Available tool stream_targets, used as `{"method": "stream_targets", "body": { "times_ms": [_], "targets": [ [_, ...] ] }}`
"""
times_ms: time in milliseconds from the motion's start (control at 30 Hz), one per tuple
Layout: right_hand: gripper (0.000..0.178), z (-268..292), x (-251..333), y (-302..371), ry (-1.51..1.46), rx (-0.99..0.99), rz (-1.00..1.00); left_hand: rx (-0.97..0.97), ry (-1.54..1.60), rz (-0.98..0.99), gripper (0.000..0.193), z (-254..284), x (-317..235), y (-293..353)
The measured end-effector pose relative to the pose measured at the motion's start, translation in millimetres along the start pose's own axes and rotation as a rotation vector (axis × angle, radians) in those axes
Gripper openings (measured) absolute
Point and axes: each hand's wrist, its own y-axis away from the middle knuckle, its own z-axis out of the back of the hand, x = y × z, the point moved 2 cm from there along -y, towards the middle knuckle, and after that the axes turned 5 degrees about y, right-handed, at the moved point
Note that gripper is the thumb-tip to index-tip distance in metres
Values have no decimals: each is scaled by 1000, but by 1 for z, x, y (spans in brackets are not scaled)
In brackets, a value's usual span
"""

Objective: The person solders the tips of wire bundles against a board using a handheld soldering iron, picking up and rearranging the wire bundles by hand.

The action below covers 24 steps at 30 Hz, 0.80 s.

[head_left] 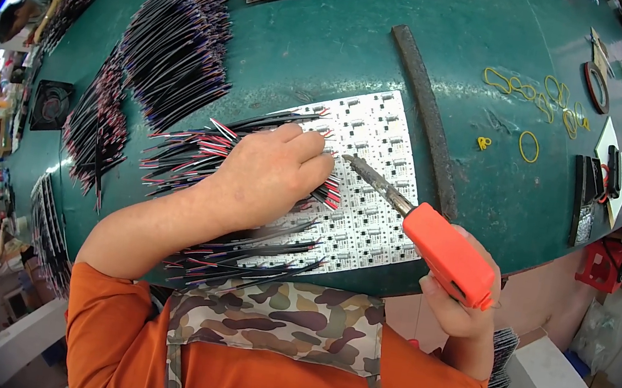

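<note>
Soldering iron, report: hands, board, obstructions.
Right hand gripping soldering iron, tip over white board, contact unclear. Left hand closed over wires. Wires cover board's left part.

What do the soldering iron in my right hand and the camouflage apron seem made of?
Soldering iron: smooth body, probably moulded plastic, evenly red-orange; the shaft looks metallic, shiny near the body, dark and rough toward the tip. Camouflage apron: likely matte fabric, judging by its soft drape.

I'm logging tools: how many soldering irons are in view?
1: the soldering iron in the right hand, its tip over the white circuit-board panel. Others may be hidden.
</note>
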Motion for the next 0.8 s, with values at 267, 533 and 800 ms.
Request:
{"method": "stream_targets", "body": {
  "times_ms": [267, 533, 800],
  "targets": [
    [58, -5, -2, -3, -100, 8, 0, 27, 13, -8, 31, 1, 3, -1],
    [59, -4, 2, -5, -75, 30, 10, 27, 8, -9, 30, 1, 2, -1],
    [60, -2, 2, -4, -58, 29, 43, 43, -4, -1, 29, 0, 1, -1]
  ]
}}
